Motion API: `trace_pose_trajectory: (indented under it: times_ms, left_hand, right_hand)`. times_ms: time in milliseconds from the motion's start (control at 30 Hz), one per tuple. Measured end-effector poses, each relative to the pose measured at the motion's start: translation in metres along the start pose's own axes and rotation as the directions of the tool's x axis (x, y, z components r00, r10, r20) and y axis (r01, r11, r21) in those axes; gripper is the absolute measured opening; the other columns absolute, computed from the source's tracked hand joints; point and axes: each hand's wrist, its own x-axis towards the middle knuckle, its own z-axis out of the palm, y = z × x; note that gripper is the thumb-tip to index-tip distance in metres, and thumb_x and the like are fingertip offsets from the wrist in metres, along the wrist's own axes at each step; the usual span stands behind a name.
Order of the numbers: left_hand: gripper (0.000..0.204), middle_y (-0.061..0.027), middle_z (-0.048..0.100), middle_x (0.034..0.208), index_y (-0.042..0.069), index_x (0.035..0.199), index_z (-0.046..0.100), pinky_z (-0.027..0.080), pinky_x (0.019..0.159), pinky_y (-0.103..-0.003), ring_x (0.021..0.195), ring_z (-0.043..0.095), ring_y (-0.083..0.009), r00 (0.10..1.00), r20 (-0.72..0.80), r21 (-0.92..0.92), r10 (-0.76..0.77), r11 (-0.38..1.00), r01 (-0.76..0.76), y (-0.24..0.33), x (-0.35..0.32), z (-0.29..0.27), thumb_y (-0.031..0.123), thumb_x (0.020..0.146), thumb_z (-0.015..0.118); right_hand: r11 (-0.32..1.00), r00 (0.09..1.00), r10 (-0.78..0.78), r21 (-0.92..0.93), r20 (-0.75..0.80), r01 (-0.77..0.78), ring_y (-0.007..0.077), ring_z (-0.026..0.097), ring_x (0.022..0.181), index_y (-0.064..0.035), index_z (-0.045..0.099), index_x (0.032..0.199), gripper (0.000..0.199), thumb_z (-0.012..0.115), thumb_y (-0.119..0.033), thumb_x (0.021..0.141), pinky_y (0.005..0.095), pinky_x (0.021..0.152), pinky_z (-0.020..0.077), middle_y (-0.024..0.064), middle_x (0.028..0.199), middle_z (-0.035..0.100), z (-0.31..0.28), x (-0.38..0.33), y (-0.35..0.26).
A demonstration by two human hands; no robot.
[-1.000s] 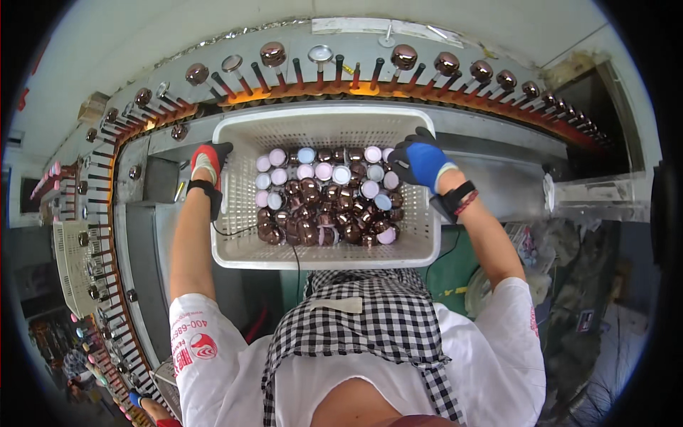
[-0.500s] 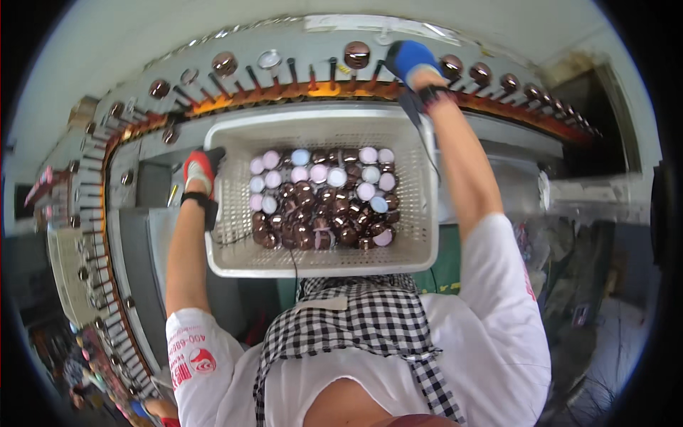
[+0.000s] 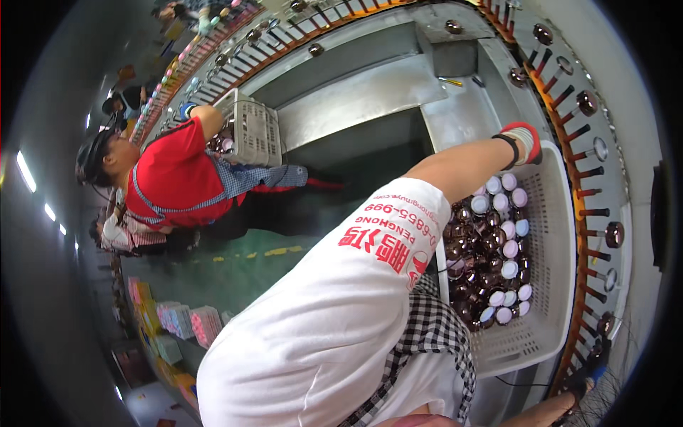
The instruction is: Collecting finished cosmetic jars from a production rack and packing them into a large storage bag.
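Observation:
A white perforated plastic basket (image 3: 544, 299) stands in front of me on the right. Inside lie many glossy dark-brown rounded pieces (image 3: 491, 245), several showing pale pink, white or bluish round faces. My left hand (image 3: 524, 142), in a red and grey glove, is closed at the basket's rim; its fingertips are mostly hidden. Far down at the lower right, my right hand (image 3: 592, 376), in a blue and dark glove, is beside the row of spindles. It is small and dim there, so its fingers and anything in them cannot be made out.
An orange-edged line of upright spindles (image 3: 585, 192), some topped with shiny brown domes (image 3: 587, 102), curves along the right and far side. A metal bench (image 3: 348, 128) lies ahead. At left a co-worker in a red shirt (image 3: 174, 167) is beside another basket (image 3: 257, 132). Stacked pastel boxes (image 3: 188, 322) stand behind.
The view has swung far to the left, bringing in the co-worker and the floor. The basket and both hands now appear on the right; the left hand is still at the basket's rim.

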Motion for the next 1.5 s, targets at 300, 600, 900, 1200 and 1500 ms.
trace_pose_trajectory:
  times_ms: [300, 600, 900, 1200, 1500]
  left_hand:
    - [0.043, -0.0262, 0.074, 0.108, 0.003, 0.105, 0.08, 0.06, 0.089, -0.051, 0.102, 0.074, -0.0453, 0.999, -0.034, 0.131, -0.003, 0.991, 0.007, 0.021, -0.022, 0.011, 0.041, 0.087, 0.072]
    - [0.038, -0.0249, 0.076, 0.115, 0.006, 0.111, 0.082, 0.06, 0.095, -0.05, 0.108, 0.076, -0.0428, 0.992, -0.072, 0.184, 0.1, 0.979, -0.085, 0.029, -0.011, 0.023, 0.036, 0.09, 0.069]
    - [0.057, -0.0211, 0.082, 0.112, 0.0, 0.121, 0.08, 0.058, 0.092, -0.044, 0.105, 0.079, -0.0292, 1.0, -0.01, 0.032, 0.008, 0.999, -0.008, 0.016, -0.028, -0.005, 0.048, 0.089, 0.08]
    - [0.041, -0.0076, 0.08, 0.092, -0.002, 0.111, 0.08, 0.056, 0.073, -0.037, 0.076, 0.072, -0.0187, 0.99, 0.073, -0.147, 0.119, 0.983, -0.108, -0.004, 0.026, 0.039, 0.034, 0.089, 0.081]
    - [0.033, -0.0064, 0.073, 0.079, 0.0, 0.103, 0.079, 0.05, 0.059, -0.035, 0.063, 0.064, -0.0165, 0.992, 0.111, -0.271, 0.055, 0.962, -0.023, -0.014, 0.034, 0.042, 0.03, 0.087, 0.081]
  right_hand:
    - [0.946, 0.928, -0.309, 0.035, -0.206, 0.323, 0.0287, 0.068, 0.124, 0.0038, 0.065, 0.143, 0.039, 0.065, -0.016, 0.11, 0.0402, 0.107, 0.053, 0.0188, 0.141, 0.071, 0.181, -0.021, -0.033]
    - [0.808, 0.792, -0.546, 0.079, -0.274, 0.584, 0.0265, 0.067, 0.128, 0.0034, 0.067, 0.144, 0.037, 0.064, -0.009, 0.109, 0.0396, 0.112, 0.0506, 0.016, 0.141, 0.071, 0.331, -0.265, -0.26]
    - [0.823, 0.84, -0.467, 0.211, -0.276, 0.527, 0.0315, 0.075, 0.108, -0.0013, 0.076, 0.126, 0.026, 0.071, -0.014, 0.103, 0.0388, 0.098, 0.0571, 0.0193, 0.121, 0.077, 0.372, -0.32, -0.26]
    - [0.913, 0.591, -0.279, -0.019, -0.757, 0.408, 0.0386, 0.077, 0.108, -0.0047, 0.073, 0.134, 0.043, 0.075, -0.029, 0.099, 0.0443, 0.094, 0.0607, 0.0215, 0.119, 0.079, 0.227, -0.266, -0.251]
    - [0.909, 0.757, -0.345, -0.399, -0.556, 0.121, 0.044, 0.076, 0.091, -0.0087, 0.083, 0.093, 0.021, 0.07, -0.024, 0.09, 0.0505, 0.084, 0.0625, 0.0215, 0.095, 0.079, 0.224, -0.162, -0.276]
